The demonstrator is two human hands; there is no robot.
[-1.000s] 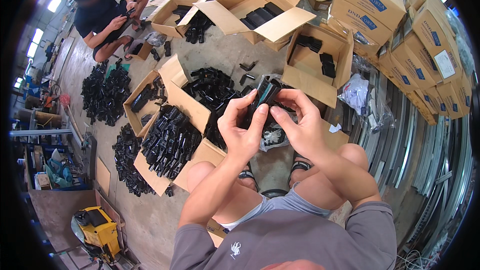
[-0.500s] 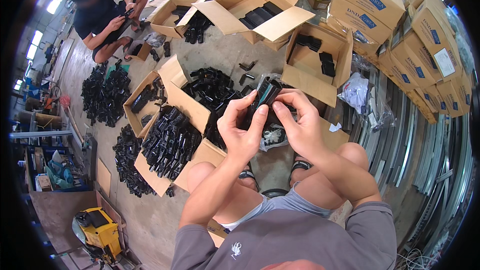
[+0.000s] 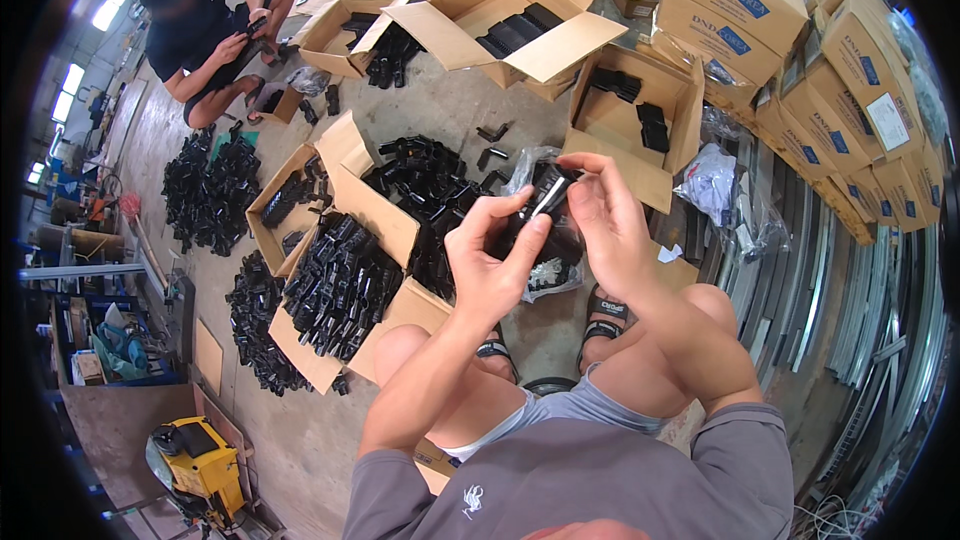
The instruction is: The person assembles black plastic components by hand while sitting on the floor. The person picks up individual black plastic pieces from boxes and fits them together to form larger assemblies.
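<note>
In front of my knees, my left hand (image 3: 493, 250) grips a glossy black plastic part (image 3: 549, 196) between thumb and fingers. The part is tilted, its far end up and to the right, and light glints along its side. My right hand (image 3: 612, 225) has its index finger curled over that far end, with the thumb close beside it. Below my hands a clear plastic bag (image 3: 552, 278) with small pieces lies on the floor. Left of my hands spreads a pile of similar black parts (image 3: 425, 175). Part of what my left fingers hold is hidden.
An open carton (image 3: 345, 265) heaped with black parts stands at left, beside more piles (image 3: 212, 185). Open cartons (image 3: 515, 0) stand ahead, stacked boxes (image 3: 735, 15) at far right, metal profiles (image 3: 800, 270) at right. A co-worker (image 3: 210, 35) squats at far left, handling a dark part.
My right hand has opened somewhat and shifted right and upward, its index finger now over the part's far end. The part has turned between my fingers. My left hand stays nearly in place.
</note>
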